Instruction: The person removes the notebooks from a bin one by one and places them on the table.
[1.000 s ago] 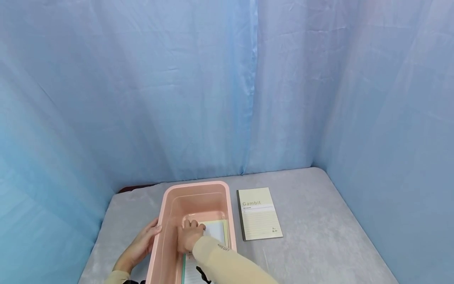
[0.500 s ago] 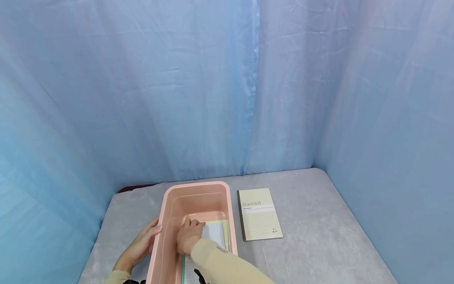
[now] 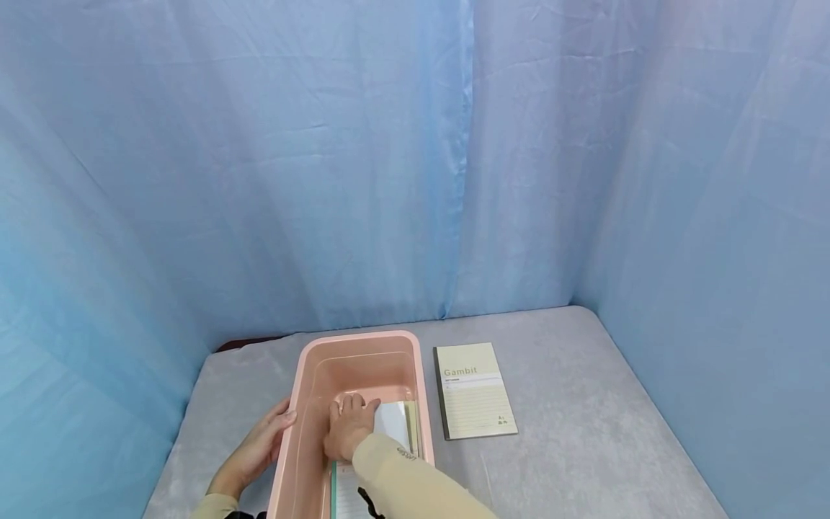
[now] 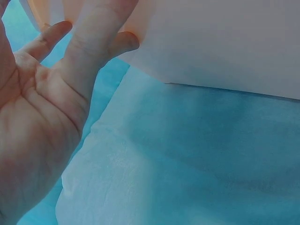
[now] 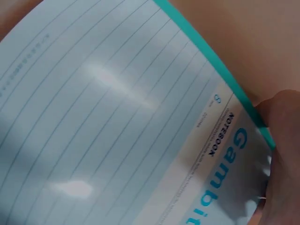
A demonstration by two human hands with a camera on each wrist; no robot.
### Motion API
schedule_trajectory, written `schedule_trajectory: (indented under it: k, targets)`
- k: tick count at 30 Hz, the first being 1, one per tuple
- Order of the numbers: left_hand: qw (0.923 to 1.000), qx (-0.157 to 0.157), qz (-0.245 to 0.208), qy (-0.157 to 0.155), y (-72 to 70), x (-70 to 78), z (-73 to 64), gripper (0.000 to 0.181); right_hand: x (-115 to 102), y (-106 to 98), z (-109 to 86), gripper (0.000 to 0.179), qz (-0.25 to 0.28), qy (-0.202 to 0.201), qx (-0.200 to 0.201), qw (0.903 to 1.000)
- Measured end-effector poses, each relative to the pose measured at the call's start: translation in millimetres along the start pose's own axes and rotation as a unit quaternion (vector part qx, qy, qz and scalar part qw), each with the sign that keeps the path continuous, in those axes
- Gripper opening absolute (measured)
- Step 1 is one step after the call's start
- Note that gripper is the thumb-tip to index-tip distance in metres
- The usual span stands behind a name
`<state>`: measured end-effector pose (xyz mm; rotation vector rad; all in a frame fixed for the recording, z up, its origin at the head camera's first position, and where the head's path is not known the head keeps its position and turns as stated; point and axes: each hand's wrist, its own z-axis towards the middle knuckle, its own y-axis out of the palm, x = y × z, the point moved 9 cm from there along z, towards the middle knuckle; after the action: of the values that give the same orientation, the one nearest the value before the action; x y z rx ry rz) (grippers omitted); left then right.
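Observation:
A pink plastic bin (image 3: 420,404) stands at the table's near left. My left hand (image 3: 262,443) is at its left side, fingertips touching the outer wall near the rim; in the left wrist view its fingers (image 4: 124,42) reach straight to the wall. Inside the bin, my right hand (image 3: 350,429) grips the upper end of a pale blue Gambit notebook (image 5: 117,103) with a teal spine. That notebook bows slightly in the right wrist view. Along its right edge a yellowish notebook or sheet (image 3: 412,425) shows underneath. My right sleeve hides much of the pile.
A cream Gambit notebook (image 3: 476,404) with a dark spine lies flat on the grey-covered table (image 3: 583,432), right of the bin. Blue curtains (image 3: 363,180) surround the table at the back and sides.
The right hand has shifted slightly within the bin, its fingers a little more spread, and the pale blue notebook has slid slightly left. The left hand and the bin have not moved.

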<state>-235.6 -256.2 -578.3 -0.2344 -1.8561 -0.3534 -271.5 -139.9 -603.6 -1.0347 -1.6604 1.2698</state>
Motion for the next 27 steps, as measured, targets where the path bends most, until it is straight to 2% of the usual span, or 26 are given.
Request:
schedule_trajectory:
  k: [6,13,17,21,27]
  targets:
    - [1.0000,-0.001,0.007,-0.001,1.2,1.1,-0.5,0.071,1,1,-0.5,0.057,0.004,-0.012,0.014,0.9998]
    - [0.9999,0.004,0.013,-0.002,0.0,1.4,-1.2,0.071,-1,0,-0.5,0.056,-0.015,-0.026,0.040,0.9988]
    - [0.9998,0.001,0.018,-0.007,1.7,2.5,-1.1,0.070,-1,-1,-1.2,0.057,-0.030,-0.027,0.038,0.9984]
    - [0.9996,0.000,0.022,-0.016,3.9,3.1,-0.1,0.071,2,-6,-6.7,0.062,-0.040,-0.018,0.017,0.9989]
    - [0.9997,0.006,0.019,-0.014,4.6,3.0,-1.5,0.072,12,-35,-25.0,0.066,0.002,-0.015,-0.051,0.9986]
